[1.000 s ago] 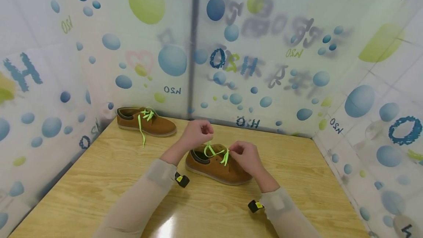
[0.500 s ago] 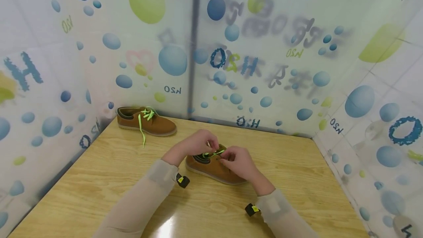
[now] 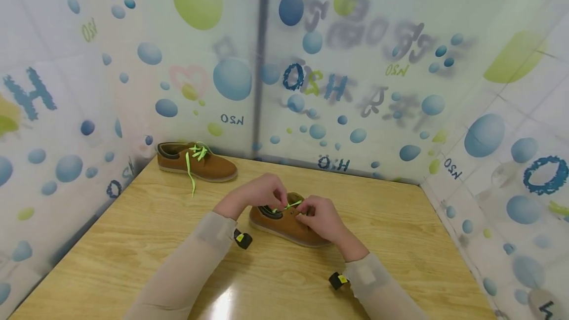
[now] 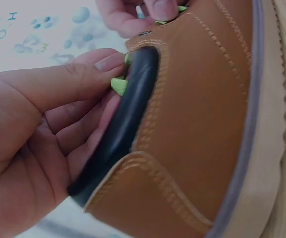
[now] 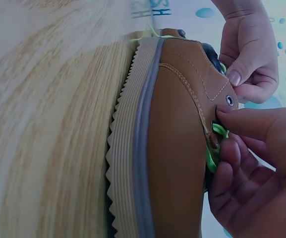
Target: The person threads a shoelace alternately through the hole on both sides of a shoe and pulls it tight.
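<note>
A brown leather shoe [image 3: 268,224] rests on the table with its toe to the right. Its neon-green shoelace [image 3: 292,205] stretches across the opening between both hands. At the dark padded collar [image 4: 142,74], my left hand [image 3: 265,192] pinches the lace; a green bit [image 4: 119,87] shows by its thumb. My right hand [image 3: 323,217] pinches lace beside the eyelets, its thumb against the leather edge near a bare metal eyelet [image 5: 229,100]. Green lace [image 5: 220,130] shows between those fingers; the lace tip there is mostly hidden.
A matching brown shoe [image 3: 218,168] stands at the table's back left, one lace end hanging down its side. The wooden table [image 3: 284,280] meets a bubble-printed curtain [image 3: 378,127] behind and at both sides. Black wrist cameras [image 3: 242,239] sit on the sleeves.
My left hand has come down from above the shoe to its opening, lowering the raised lace loop. My right hand has shifted left from the front lacing to the upper eyelets.
</note>
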Available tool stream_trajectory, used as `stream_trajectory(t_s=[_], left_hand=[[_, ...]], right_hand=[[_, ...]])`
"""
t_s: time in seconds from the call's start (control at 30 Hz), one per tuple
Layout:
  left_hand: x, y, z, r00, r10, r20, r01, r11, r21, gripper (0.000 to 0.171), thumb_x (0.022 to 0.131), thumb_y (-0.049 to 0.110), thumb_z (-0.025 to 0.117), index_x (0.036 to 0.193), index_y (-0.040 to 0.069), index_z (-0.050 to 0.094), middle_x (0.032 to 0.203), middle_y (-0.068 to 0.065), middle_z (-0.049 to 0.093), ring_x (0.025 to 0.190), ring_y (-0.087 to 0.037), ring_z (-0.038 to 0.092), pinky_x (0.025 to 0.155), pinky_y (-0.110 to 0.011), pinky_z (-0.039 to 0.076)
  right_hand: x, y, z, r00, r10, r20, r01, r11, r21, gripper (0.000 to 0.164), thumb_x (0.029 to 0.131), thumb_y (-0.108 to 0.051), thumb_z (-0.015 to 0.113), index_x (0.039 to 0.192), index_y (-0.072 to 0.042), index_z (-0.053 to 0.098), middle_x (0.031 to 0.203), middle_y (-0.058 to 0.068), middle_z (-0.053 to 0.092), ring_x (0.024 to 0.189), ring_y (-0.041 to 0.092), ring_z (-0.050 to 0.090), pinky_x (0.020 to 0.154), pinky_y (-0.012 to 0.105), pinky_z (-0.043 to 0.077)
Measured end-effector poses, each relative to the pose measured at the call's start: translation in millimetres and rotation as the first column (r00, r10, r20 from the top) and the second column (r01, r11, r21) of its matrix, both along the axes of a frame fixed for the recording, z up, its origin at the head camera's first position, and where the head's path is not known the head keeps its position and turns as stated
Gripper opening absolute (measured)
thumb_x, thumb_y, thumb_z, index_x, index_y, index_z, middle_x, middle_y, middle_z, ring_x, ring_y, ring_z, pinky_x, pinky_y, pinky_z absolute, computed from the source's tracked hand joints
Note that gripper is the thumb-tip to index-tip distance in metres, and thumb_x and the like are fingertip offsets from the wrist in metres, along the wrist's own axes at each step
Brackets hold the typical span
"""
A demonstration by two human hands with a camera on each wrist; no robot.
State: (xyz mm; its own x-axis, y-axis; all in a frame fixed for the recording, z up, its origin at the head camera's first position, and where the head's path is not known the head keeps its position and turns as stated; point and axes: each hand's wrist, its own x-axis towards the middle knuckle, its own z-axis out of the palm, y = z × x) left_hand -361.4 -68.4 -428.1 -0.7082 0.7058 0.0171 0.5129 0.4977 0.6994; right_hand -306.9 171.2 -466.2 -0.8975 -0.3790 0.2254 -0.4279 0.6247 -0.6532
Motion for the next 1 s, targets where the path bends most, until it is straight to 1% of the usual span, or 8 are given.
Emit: stream_trajectory(t_s=[0.17,0.33,0.47,0.6,0.73,0.8,0.9,1.0], left_hand=[[-1.2,3.6,-5.3,0.998,-0.045,0.05,0.043,0.999,0.027,0.023,0.096,-0.004,0.071,0.088,0.016,0.08,0.085,0.004,0.076,0.074,-0.009,0.067,0.07,-0.028,0.059],[-2.4,5.2,-9.4,0.995,-0.069,0.075,0.065,0.997,0.052,0.021,0.097,-0.004,0.069,0.088,0.014,0.071,0.083,0.004,0.072,0.073,-0.01,0.063,0.069,-0.028,0.057],[-1.0,9.1,-11.5,0.993,-0.101,0.068,0.095,0.992,0.083,0.021,0.096,-0.007,0.067,0.088,0.012,0.064,0.085,0.003,0.068,0.076,-0.011,0.062,0.069,-0.026,0.054],[-0.4,12.5,-12.6,0.988,-0.134,0.074,0.125,0.985,0.117,0.021,0.093,-0.01,0.065,0.09,0.01,0.063,0.088,0.003,0.067,0.079,-0.011,0.062,0.071,-0.025,0.051],[-1.4,11.0,-12.8,0.983,-0.131,0.128,0.113,0.984,0.136,0.018,0.095,-0.008,0.062,0.093,0.01,0.065,0.085,0.002,0.066,0.075,-0.012,0.059,0.068,-0.026,0.049],[-2.0,9.3,-12.4,0.979,-0.125,0.159,0.103,0.985,0.14,0.017,0.093,-0.006,0.062,0.096,0.009,0.068,0.086,0.002,0.069,0.075,-0.012,0.06,0.069,-0.027,0.051],[-2.3,8.0,-11.4,0.971,-0.122,0.204,0.092,0.984,0.15,0.016,0.089,-0.005,0.069,0.1,0.006,0.071,0.092,-0.002,0.075,0.081,-0.012,0.068,0.074,-0.028,0.057],[-1.4,8.9,-10.0,0.969,-0.113,0.221,0.082,0.986,0.147,0.019,0.086,-0.003,0.078,0.103,0.004,0.074,0.101,-0.005,0.078,0.093,-0.012,0.074,0.084,-0.03,0.062]], right_hand=[[-1.8,2.4,-0.6,0.999,0.039,-0.005,-0.039,0.999,-0.012,0.007,0.09,-0.01,0.085,0.093,-0.015,0.08,0.087,-0.002,0.068,0.066,0.008,0.055,0.059,0.024,0.048],[-3.5,4.1,-0.5,0.997,0.078,-0.012,-0.079,0.997,-0.027,0.006,0.09,-0.01,0.085,0.094,-0.011,0.08,0.087,-0.001,0.068,0.066,0.006,0.055,0.06,0.023,0.049],[-3.7,4.0,-0.4,0.997,0.08,-0.007,-0.08,0.996,-0.037,0.006,0.091,-0.01,0.085,0.093,-0.012,0.08,0.087,-0.001,0.069,0.066,0.006,0.054,0.06,0.023,0.048],[-3.8,3.7,-0.5,0.997,0.078,-0.001,-0.078,0.996,-0.052,0.006,0.09,-0.01,0.085,0.093,-0.013,0.08,0.086,0.0,0.069,0.066,0.006,0.055,0.06,0.023,0.049],[-3.2,2.8,-0.6,0.998,0.065,0.0,-0.065,0.996,-0.059,0.007,0.09,-0.009,0.085,0.093,-0.013,0.08,0.086,0.0,0.07,0.066,0.006,0.056,0.06,0.023,0.05],[-2.3,2.0,-0.4,0.999,0.053,0.001,-0.052,0.997,-0.061,0.008,0.09,-0.01,0.085,0.092,-0.013,0.079,0.085,0.0,0.071,0.065,0.006,0.057,0.06,0.022,0.05],[-0.8,1.2,-0.2,0.999,0.043,-0.013,-0.043,0.997,-0.065,0.01,0.09,-0.01,0.086,0.09,-0.014,0.077,0.082,-0.001,0.07,0.064,0.006,0.057,0.058,0.023,0.05],[1.2,0.6,0.5,0.998,0.047,-0.048,-0.05,0.997,-0.064,0.01,0.089,-0.009,0.086,0.09,-0.013,0.076,0.081,0.0,0.07,0.063,0.005,0.057,0.058,0.023,0.051]])
